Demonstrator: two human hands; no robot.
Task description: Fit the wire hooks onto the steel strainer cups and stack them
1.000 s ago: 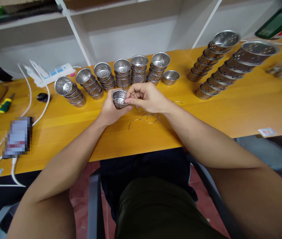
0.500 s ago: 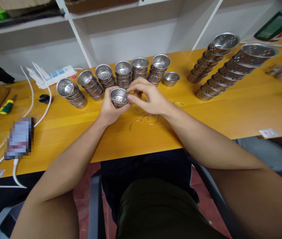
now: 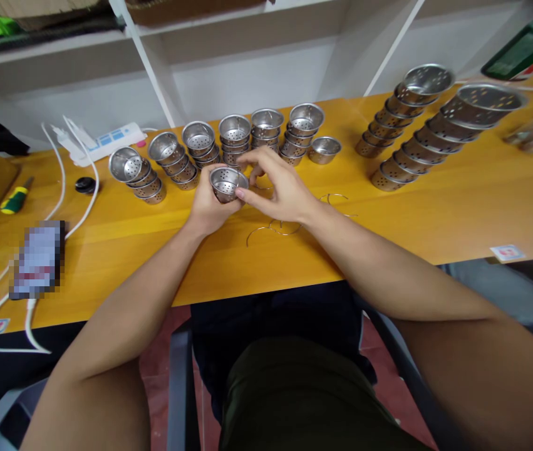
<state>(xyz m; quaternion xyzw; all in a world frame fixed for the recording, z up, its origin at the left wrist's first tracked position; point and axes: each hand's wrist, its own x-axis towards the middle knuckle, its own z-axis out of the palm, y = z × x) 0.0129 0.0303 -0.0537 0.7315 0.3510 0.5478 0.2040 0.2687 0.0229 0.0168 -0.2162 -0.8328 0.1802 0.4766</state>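
My left hand [image 3: 208, 205] is wrapped round a small perforated metal cup [image 3: 227, 182], its open top facing up. At the cup's right rim is my right hand [image 3: 279, 188], thumb touching the rim and the index finger raised apart from it. Nothing can be seen held between those fingers. Thin curved wires [image 3: 281, 230] lie on the table beneath and beside my right hand. Behind the hands stand several short stacks of similar cups [image 3: 199, 138], and a single cup [image 3: 325, 150] sits at the right end of that row.
Two tall leaning stacks of cups [image 3: 428, 147] stand at the right on the yellow table [image 3: 435, 225]. To the left are a phone [image 3: 38, 260] with white cables, a screwdriver [image 3: 15, 199], a black cap [image 3: 85, 185] and a power strip [image 3: 116, 141]. White shelving [image 3: 247, 62] rises behind.
My right hand's fingers have spread, with the index finger lifting away from the thumb at the cup's rim. My left hand still holds the cup in nearly the same place.
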